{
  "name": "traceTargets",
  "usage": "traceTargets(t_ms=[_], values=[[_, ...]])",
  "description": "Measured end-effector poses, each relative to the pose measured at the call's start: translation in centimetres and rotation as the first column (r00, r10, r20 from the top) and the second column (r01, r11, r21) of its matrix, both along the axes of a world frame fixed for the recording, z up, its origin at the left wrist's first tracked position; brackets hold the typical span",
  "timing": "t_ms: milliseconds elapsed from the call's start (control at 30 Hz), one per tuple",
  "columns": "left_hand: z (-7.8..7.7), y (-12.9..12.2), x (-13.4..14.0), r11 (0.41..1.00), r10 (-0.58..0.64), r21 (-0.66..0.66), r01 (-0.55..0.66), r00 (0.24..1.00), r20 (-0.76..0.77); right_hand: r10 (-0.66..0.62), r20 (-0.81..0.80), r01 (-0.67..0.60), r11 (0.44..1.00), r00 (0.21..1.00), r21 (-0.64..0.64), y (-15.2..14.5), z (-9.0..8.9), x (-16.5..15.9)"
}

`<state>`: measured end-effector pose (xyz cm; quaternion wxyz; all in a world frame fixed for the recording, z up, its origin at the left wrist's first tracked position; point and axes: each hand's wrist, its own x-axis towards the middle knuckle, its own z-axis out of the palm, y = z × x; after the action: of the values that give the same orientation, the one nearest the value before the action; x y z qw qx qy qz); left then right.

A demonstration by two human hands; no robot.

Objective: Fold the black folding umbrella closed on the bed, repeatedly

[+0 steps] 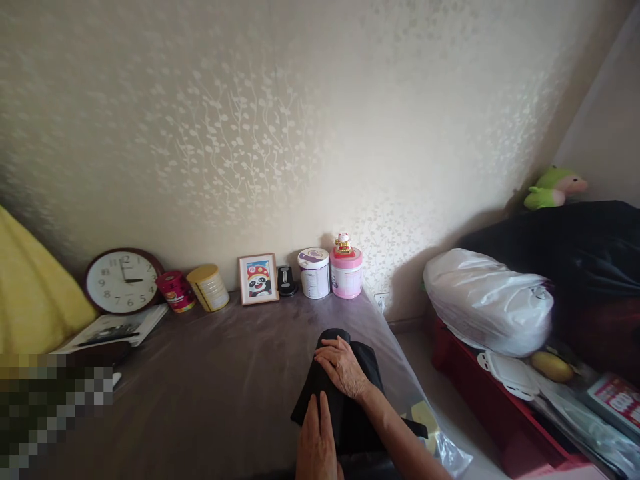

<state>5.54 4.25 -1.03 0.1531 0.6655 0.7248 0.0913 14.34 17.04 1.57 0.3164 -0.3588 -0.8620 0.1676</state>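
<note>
A folded piece of black fabric point(320, 380) lies near the front right of the table; its exact kind is unclear. My right hand point(343, 367) rests flat across its upper part, fingers stretched out towards the left. Closer to me, my left hand point(317, 437) lies on the lower left part with its fingers straight and pointing away. Neither hand grips the fabric. A dark strap-like end point(417, 427) sticks out to the right, past my right forearm, which hides part of the fabric.
Along the wall stand a clock point(123, 281), a magenta can point(176, 292), a yellow can point(210, 288), a framed panda picture point(259, 279), a white tub point(314, 273) and a pink tub point(346, 279) topped by a figurine point(343, 244). Right of the table, a white plastic bag point(490, 300) rests on a red box point(475, 387).
</note>
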Motion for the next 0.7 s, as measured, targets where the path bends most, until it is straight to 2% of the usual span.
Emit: traceTargets(t_ms=[200, 300, 367, 433, 500, 633, 700], values=[[0.6, 0.1, -0.2, 0.997, 0.001, -0.073, 0.001, 1.000, 0.017, -0.121, 0.039, 0.120, 0.992, 0.992, 0.040, 4.0, -0.7, -0.6], [0.6, -0.1, -0.1, 0.998, 0.008, -0.062, -0.005, 0.999, 0.043, -0.246, 0.011, 0.245, 0.969, 0.969, 0.034, 5.2, -0.9, 0.0], [0.5, -0.3, -0.2, 0.999, 0.011, -0.041, -0.008, 0.997, 0.073, -0.356, -0.012, 0.356, 0.934, 0.935, 0.020, 5.4, -1.0, 1.1], [0.3, -0.4, -0.4, 1.000, 0.003, -0.015, -0.002, 0.995, 0.101, -0.448, -0.029, 0.449, 0.894, 0.893, 0.010, 4.8, -1.1, 2.4], [0.0, -0.4, -0.6, 1.000, -0.020, 0.006, 0.019, 0.991, 0.134, -0.488, -0.042, 0.489, 0.872, 0.872, 0.023, 3.4, -1.2, 3.6], [-0.5, -0.3, -1.3, 0.998, -0.051, 0.058, 0.038, 0.967, 0.249, -0.426, 0.066, 0.420, 0.903, 0.902, 0.087, -0.1, -2.0, 5.4], [-0.7, -0.3, -1.6, 0.996, -0.051, 0.090, 0.024, 0.945, 0.323, -0.485, 0.124, 0.477, 0.875, 0.866, 0.085, -1.2, -2.4, 6.3]])
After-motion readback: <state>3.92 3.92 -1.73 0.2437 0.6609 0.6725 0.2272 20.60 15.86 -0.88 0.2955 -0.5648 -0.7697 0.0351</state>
